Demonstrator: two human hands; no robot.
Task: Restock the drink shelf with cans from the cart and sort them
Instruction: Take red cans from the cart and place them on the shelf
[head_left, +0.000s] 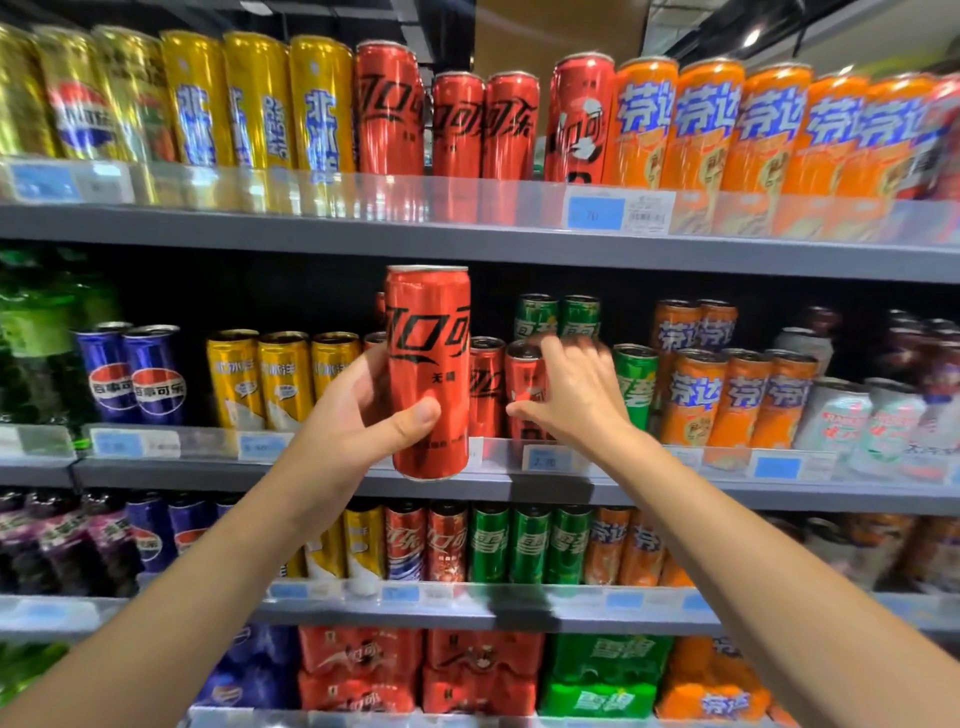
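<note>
My left hand (358, 415) grips a tall red cola can (428, 364) upright in front of the middle shelf (519, 486). My right hand (571, 395) reaches onto that shelf, its fingers around a short red cola can (524, 384) that stands in the red row beside another red can (485, 384). Green cans (634, 389) stand right of my right hand. Yellow cans (285, 379) stand left of my left hand.
The top shelf (467, 236) carries gold, red and orange tall cans. Blue cans (132, 379) and orange cans (737, 400) line the middle shelf. Lower shelves hold mixed cans and multipacks. Clear plastic rails with price tags run along every shelf edge.
</note>
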